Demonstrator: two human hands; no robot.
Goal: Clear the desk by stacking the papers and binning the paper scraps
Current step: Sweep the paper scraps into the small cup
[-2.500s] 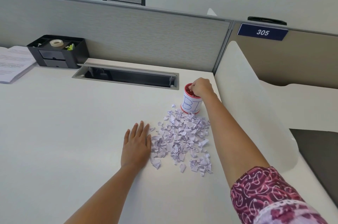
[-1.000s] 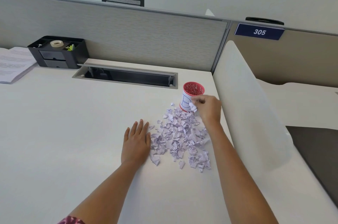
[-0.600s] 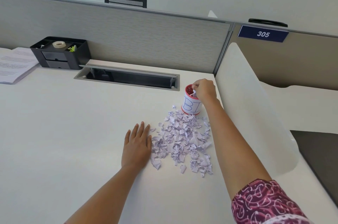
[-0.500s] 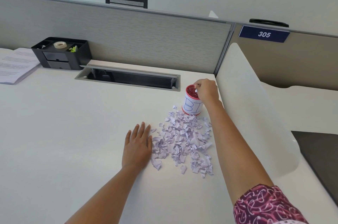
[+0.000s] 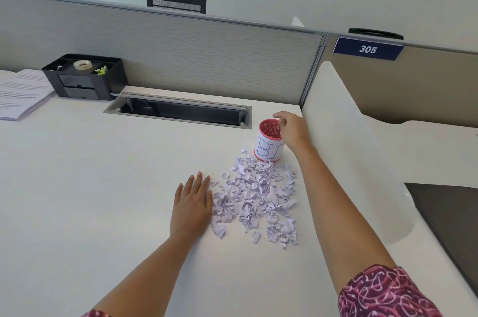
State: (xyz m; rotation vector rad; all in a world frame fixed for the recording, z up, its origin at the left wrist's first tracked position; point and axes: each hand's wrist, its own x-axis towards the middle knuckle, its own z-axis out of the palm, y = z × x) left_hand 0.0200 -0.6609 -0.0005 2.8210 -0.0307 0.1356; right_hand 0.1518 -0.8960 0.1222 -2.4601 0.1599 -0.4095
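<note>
Since a moment ago the right hand (image 5: 292,133) has slid from above the mouth of the red bin cup (image 5: 267,148) to its right rim, fingers loosened, nothing seen in them. Nearest, the left hand (image 5: 192,205) lies flat on the table (image 5: 90,187), fingers straight, thumb side touching the paper scraps (image 5: 256,195), which spread back to the cup's base. Table surface stretches wide to that hand's left. A white divider (image 5: 349,135) edges the right. Far left, stacked papers (image 5: 20,94) rest beside a black organizer (image 5: 85,78).
</note>
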